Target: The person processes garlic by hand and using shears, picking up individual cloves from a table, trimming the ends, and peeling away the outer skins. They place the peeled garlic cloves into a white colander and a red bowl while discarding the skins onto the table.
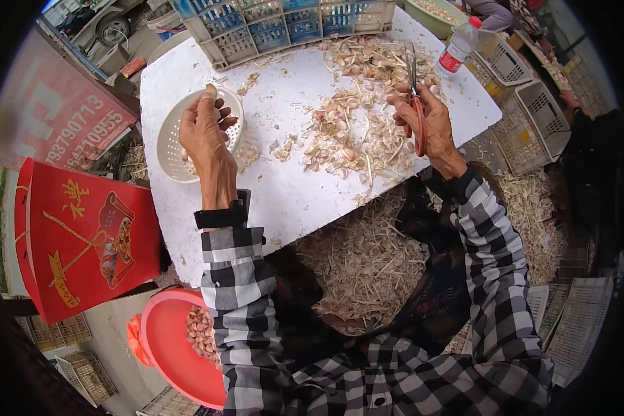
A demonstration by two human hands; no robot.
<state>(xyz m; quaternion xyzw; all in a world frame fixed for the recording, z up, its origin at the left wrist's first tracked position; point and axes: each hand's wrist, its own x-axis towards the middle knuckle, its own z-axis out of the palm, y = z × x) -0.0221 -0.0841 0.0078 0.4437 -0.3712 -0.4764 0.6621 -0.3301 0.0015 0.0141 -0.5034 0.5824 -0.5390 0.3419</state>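
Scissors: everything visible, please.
The scissors have red handles and slim, dark, metal-looking blades. They sit in the right hand's grip, handles against the palm side, blades pointing away from the wearer. In view they show over the white table, blades against garlic scraps. The gap between the blades is too fine to judge.

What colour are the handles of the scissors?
Red handles, best seen in the head view.
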